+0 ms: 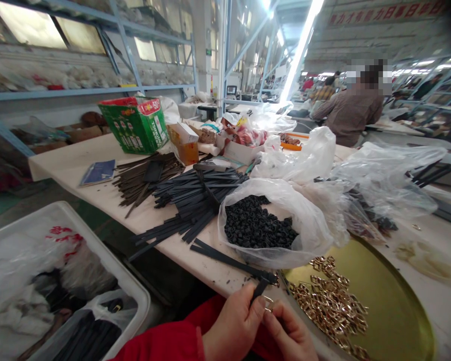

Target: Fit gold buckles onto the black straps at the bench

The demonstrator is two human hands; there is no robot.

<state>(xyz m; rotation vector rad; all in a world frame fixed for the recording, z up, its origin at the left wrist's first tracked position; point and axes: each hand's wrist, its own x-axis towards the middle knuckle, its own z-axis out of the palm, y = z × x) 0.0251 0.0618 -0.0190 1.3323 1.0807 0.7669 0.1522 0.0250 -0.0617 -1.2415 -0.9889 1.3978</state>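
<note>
Near the table's front edge, my left hand (235, 318) pinches a short black strap (260, 290) between thumb and fingers. My right hand (291, 333) is closed on a small gold metal buckle (269, 302), right beside the strap's end; whether the strap passes through it is too small to tell. Just beyond my hands lie a few loose black strips (225, 256). A clear plastic bag (315, 225) stands open behind them, with many small black loops (257, 223) inside. To the right, a gold oval tray (394, 291) carries a heap of gold buckles (336, 301).
Bundles of black strips (195, 198) and brown strips (146, 178) lie toward the left, near a blue booklet (97, 172) and a green carton (135, 128). A white bin (131, 281) stands below left. Plastic bags (387, 170) cover the right side. A person (351, 110) sits beyond.
</note>
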